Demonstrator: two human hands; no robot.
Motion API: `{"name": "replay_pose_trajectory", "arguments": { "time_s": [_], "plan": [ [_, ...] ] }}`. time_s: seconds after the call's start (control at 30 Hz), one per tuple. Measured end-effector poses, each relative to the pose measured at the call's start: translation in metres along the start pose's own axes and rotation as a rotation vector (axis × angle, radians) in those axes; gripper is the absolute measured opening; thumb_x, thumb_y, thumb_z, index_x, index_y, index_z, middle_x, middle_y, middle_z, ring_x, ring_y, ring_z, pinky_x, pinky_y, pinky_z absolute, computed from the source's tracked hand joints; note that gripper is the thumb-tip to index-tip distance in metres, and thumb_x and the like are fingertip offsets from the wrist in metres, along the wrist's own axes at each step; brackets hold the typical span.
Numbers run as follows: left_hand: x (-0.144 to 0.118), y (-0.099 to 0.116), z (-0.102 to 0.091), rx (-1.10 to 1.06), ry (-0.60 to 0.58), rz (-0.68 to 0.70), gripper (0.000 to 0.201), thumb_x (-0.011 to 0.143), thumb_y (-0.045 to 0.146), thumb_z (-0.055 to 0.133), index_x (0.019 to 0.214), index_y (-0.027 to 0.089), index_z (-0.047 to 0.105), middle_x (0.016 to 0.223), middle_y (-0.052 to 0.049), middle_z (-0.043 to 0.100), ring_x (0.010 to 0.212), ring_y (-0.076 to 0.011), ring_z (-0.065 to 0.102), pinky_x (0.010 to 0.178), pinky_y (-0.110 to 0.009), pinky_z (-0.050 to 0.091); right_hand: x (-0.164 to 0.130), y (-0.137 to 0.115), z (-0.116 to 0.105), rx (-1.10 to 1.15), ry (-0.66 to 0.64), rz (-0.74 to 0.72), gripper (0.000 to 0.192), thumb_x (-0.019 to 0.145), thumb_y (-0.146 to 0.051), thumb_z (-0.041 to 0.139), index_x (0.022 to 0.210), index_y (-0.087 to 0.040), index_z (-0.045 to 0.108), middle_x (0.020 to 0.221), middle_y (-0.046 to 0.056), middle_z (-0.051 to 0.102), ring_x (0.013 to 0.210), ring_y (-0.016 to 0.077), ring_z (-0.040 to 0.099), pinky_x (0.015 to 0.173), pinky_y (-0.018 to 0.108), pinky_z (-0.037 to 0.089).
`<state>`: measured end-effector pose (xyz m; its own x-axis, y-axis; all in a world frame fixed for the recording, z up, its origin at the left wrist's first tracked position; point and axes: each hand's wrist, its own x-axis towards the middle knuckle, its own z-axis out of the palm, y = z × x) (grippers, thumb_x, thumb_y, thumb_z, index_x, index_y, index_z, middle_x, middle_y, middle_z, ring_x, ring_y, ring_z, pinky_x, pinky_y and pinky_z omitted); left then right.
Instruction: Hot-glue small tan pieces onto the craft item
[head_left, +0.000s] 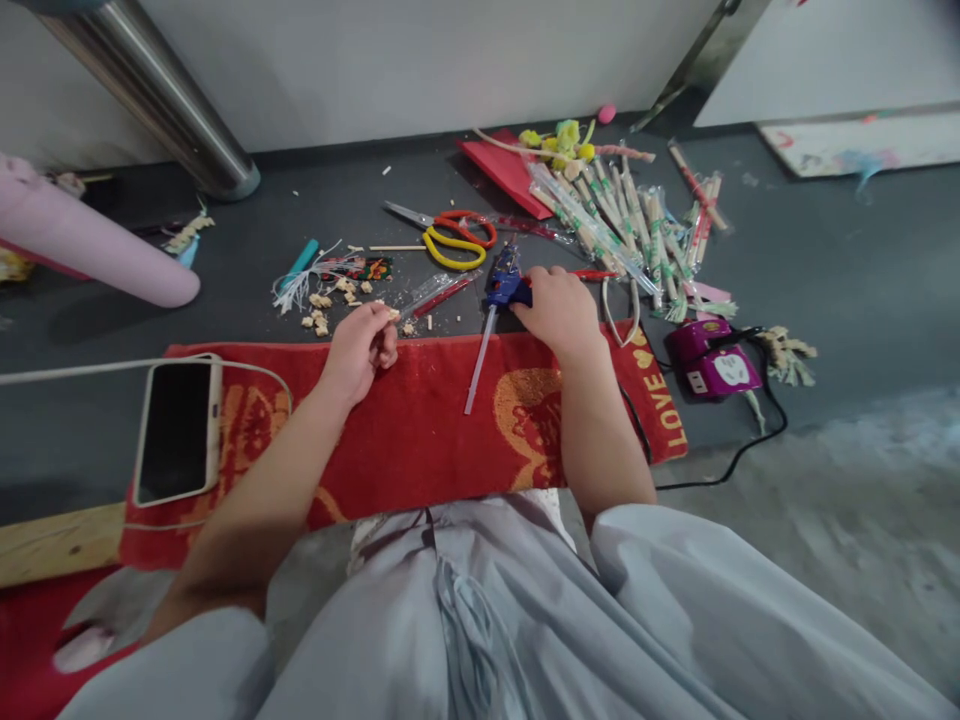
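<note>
My left hand [358, 345] is closed, its thumb and forefinger pinching a small pale crumbly piece [394, 314] above the towel's far edge. My right hand [559, 308] is wrapped round the handle of a blue hot glue gun [505, 285]. The gun's nozzle points away from me, and a clear glue stick [480, 360] sticks out of its back over the red towel [427, 420]. Several similar pale pieces [346, 288] lie scattered beyond my left hand. Scissors [457, 238] with one red and one yellow handle lie just past the glue gun.
A phone [176, 430] with a white cable rests on the towel's left. Wrapped stick bundles [630, 220] and a red packet [506, 170] lie at the back right. A purple power adapter [712, 360] with black cord stands right. A pink padded pole [97, 235] juts in from the left.
</note>
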<state>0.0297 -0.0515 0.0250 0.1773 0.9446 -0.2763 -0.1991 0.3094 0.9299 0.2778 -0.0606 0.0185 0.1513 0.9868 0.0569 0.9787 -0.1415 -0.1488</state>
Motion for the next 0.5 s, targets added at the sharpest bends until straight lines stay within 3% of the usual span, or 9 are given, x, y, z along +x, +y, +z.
{"name": "replay_pose_trajectory", "arguments": {
  "time_s": [0.27,0.5],
  "plan": [
    [0.000,0.000,0.000,0.014,-0.014,0.018,0.007,0.075,0.020,0.055,0.068,0.020,0.054,0.043,0.005,0.045,0.034,-0.0057,0.032,0.037,-0.019,0.025,0.003,-0.003,-0.001,0.073,0.029,-0.005,0.031,0.087,-0.022,0.053,0.114,-0.006,0.056,0.114,0.024,0.059,0.110,0.0365,0.056,0.092,0.049,0.045],
    [0.001,-0.002,-0.001,0.042,-0.011,0.005,0.007,0.072,0.024,0.057,0.070,0.019,0.053,0.043,0.007,0.046,0.034,-0.0052,0.032,0.036,-0.019,0.025,0.014,0.010,0.011,0.459,0.216,-0.045,0.034,0.089,-0.027,0.052,0.120,-0.016,0.047,0.111,0.016,0.061,0.107,0.0307,0.059,0.092,0.050,0.048]
  ]
}}
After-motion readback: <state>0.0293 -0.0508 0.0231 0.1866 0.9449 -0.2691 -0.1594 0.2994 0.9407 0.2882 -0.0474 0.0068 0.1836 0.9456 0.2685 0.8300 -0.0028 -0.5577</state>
